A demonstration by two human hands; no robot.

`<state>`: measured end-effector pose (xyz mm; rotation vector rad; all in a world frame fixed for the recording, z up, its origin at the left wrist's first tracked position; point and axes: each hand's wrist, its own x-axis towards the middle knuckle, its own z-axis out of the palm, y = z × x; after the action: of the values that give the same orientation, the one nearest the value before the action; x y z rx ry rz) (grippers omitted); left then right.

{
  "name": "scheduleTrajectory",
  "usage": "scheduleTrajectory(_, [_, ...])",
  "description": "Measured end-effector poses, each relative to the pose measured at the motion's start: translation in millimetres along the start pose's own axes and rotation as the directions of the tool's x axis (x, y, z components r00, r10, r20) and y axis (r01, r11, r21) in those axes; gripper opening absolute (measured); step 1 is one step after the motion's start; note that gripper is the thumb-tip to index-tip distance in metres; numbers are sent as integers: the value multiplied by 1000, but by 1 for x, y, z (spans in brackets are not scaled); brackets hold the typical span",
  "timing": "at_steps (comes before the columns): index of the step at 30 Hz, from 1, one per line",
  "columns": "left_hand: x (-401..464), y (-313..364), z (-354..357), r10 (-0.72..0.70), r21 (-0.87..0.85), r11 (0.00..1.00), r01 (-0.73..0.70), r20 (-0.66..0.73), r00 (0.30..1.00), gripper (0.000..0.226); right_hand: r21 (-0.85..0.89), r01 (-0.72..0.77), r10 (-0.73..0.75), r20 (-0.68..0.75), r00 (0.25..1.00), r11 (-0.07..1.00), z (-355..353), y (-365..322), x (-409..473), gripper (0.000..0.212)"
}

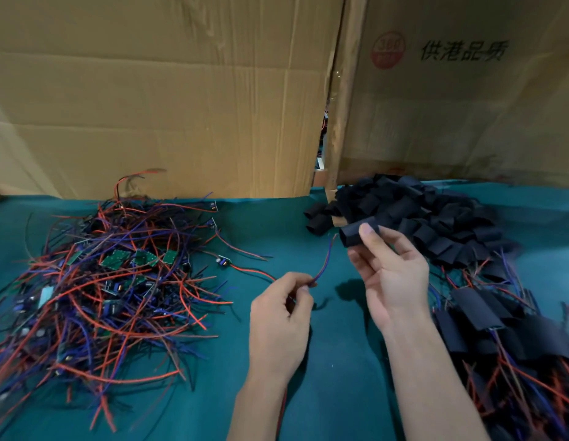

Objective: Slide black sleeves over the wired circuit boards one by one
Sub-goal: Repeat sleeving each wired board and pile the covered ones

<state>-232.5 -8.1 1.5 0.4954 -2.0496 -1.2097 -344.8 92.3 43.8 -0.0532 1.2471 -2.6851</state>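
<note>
- Head view: my right hand (393, 275) is raised above the green cloth (337, 393), fingers curled round 1 black sleeve (356, 233), which I pinch between thumb and fingertips with its open end facing left.
- My left hand (278, 316) is lower and to the left, thumb and forefinger pinched on a thin red and blue wire pair (324, 262).
- The free end of that wire pair rises toward the sleeve's mouth and stops just short of it; they are not touching.
- A red wire (281, 405) runs down along my left forearm; I cannot tell whether a board is hidden in that hand.
- On the left of the cloth lies a tangled heap of wired circuit boards (111, 281), green boards showing among red and blue leads.
- Behind my right hand sits a pile of empty black sleeves (436, 214).
- At the right edge lies a pile of boards already sleeved (499, 329), red and blue wires sticking out of them.
- Cardboard boxes (181, 106) stand along the back of the cloth, the right one printed with a red round mark and dark characters.
</note>
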Motion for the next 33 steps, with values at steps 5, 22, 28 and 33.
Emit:
scheduleTrajectory(5, [0, 2, -1, -25, 15, 1000, 25, -17, 1000, 16, -50, 29, -24, 92, 995, 998, 4, -3, -3, 12])
scheduleTrajectory(22, [4, 3, -5, -66, -20, 998, 64, -91, 994, 20, -363, 118, -61, 166, 984, 924, 0, 5, -1, 18])
scheduleTrajectory(28, [5, 4, -5, -154, -201, 970, 134, -89, 984, 20, -444, 43, 91, 275, 957, 895, 7, 13, -10, 26])
scheduleTrajectory(33, [3, 7, -7, -158, -231, 963, 137, -76, 984, 31, -477, -7, 186, 329, 926, 879, 11, 23, -15, 18])
